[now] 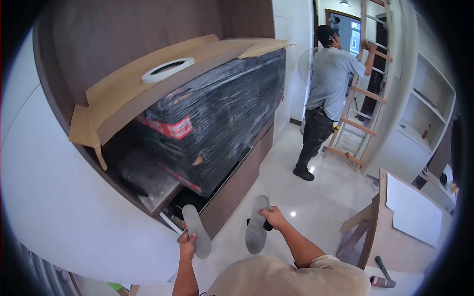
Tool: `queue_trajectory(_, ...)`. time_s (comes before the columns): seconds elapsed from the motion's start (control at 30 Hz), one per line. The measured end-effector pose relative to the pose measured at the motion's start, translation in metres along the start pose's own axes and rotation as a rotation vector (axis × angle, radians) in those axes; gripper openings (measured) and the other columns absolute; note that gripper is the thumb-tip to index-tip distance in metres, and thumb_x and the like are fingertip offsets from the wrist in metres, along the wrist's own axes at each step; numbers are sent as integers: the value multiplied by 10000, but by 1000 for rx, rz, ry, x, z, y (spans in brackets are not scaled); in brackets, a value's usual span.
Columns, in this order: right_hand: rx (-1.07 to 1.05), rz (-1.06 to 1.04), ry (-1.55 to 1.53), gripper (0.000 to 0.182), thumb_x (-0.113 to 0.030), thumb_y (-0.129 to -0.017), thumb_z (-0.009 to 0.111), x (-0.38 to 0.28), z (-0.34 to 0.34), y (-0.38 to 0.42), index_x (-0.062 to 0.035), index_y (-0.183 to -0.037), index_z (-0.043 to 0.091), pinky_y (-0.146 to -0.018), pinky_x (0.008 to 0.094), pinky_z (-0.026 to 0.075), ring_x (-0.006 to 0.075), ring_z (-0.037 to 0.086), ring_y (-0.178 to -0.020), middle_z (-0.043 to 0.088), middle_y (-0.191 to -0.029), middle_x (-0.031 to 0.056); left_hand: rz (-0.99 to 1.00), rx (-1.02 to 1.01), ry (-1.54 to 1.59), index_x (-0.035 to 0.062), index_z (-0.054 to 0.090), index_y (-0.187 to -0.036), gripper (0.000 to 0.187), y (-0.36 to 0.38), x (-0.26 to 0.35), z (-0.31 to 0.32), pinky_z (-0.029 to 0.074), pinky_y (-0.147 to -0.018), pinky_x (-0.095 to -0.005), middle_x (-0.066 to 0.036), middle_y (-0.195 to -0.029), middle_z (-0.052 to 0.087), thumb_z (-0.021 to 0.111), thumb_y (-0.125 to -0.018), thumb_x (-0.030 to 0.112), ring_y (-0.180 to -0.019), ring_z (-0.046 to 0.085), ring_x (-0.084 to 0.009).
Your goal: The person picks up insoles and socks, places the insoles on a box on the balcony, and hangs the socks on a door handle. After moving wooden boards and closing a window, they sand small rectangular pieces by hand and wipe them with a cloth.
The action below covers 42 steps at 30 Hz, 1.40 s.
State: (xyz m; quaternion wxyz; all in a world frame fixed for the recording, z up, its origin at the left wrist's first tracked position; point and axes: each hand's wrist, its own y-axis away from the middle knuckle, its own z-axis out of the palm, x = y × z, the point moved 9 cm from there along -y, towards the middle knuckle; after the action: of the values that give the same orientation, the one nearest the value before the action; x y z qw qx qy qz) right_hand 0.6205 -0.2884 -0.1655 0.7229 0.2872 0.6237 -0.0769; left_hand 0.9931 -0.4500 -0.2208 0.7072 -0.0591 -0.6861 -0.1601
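Currently, both hands are occupied, each closed round one flat piece. The left hand [186,243] pinches a grey insole-shaped piece [197,232] at its outer edge, the thumb laid along the near face. The right hand [273,217] grips a second grey piece [256,229], similar in outline, thumb across its face near the upper end; fingers behind it mostly hidden. The two pieces are held upright in front of the body, apart, rounded ends uppermost. A small dark shape [268,225] shows just below the right hand; cannot tell whether it is held or lies beyond.

Beyond the left piece: a brown cabinet [242,185], with a bulky bundle [227,118] in black film tilted in its opening, red label [180,128] on the side. Bent cardboard [106,116] lies over the top, and a white ring-shaped roll [150,77] rests on it.

Floor [291,190]: pale, glossy. To the right, a wooden bench [368,241] carries a white sheet [412,209]; near its base, a tool with a dark handle [381,266].

Further off, a person in a grey shirt [328,74] has hands at a ladder [365,127], beside white shelving [419,111].
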Motion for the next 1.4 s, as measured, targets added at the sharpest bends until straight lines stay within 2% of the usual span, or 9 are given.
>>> queue_trajectory(0.27, 174, -2, 6, 295, -214, -809, 683, -23, -80, 17, 67, -901, 672, -659, 323, 491, 171, 607, -716, 642, -799, 79, 51, 67, 9, -2, 610, -1124, 218, -3, 1, -8, 460, -831, -280, -36, -998, 655, 591, -926, 86, -878, 578, -136)
queue_trajectory(0.37, 171, -61, -47, 288, -216, -809, 684, -1, -95, 0, 61, -888, 669, -644, 322, 487, 165, 601, -704, 636, -783, 74, 60, 61, -30, 1, 610, -1100, 196, -11, -6, -15, 459, -808, -272, -32, -980, 654, 590, -924, 86, -859, 573, -128)
queue_trajectory(0.5, 159, -21, -101, 291, -224, -812, 681, 5, -94, 6, 53, -899, 670, -656, 319, 490, 167, 607, -723, 643, -798, 79, 121, 199, -136, 2, 603, -1084, 182, -9, 9, -12, 452, -794, -262, -33, -977, 643, 573, -924, 84, -856, 569, -124)
queue_trajectory(0.63, 188, -6, -9, 338, -270, -805, 672, 24, -101, 0, 55, -899, 675, -644, 318, 475, 164, 584, -715, 633, -775, 82, 105, 102, -67, -17, 604, -1121, 224, -18, 1, -6, 445, -865, -290, -60, -1038, 636, 566, -919, 73, -938, 575, -158)
queue_trajectory(0.77, 246, -41, -30, 337, -277, -798, 668, 25, -105, 15, 58, -834, 651, -606, 326, 468, 158, 572, -675, 612, -739, 74, 139, 35, -281, -27, 594, -1174, 279, -29, -12, -22, 430, -915, -294, -70, -1096, 643, 572, -913, 69, -987, 579, -172)
queue_trajectory(0.93, 302, 1, -159, 216, -191, -814, 658, 12, -96, 29, 20, -846, 624, -558, 319, 472, 168, 584, -617, 617, -739, 70, 87, -50, -225, -28, 593, -1187, 290, -37, -5, -19, 425, -925, -294, -70, -1113, 649, 571, -914, 66, -1000, 582, -169)
queue_trajectory(1.23, 367, 65, -408, 234, -192, -821, 662, 41, -41, 14, 12, -918, 600, -584, 330, 477, 184, 592, -660, 609, -795, 85, 61, -13, -391, -36, 611, -1124, 246, -45, 13, -32, 442, -883, -303, -88, -1048, 658, 598, -907, 79, -954, 587, -168)
queue_trajectory(1.37, 352, 53, -447, 264, -190, -806, 646, 53, -21, 7, 42, -927, 611, -585, 345, 473, 192, 592, -662, 613, -780, 95, 90, -80, -200, -40, 616, -1091, 227, -33, 44, -29, 452, -822, -295, -77, -978, 659, 597, -910, 96, -887, 575, -158)
queue_trajectory(1.4, 387, 70, -471, 264, -186, -808, 643, 55, -20, 5, 44, -932, 607, -590, 351, 478, 201, 598, -670, 616, -789, 103, 74, -59, -338, -38, 617, -1089, 233, -28, 54, -37, 455, -798, -291, -72, -955, 661, 605, -905, 104, -873, 576, -150)
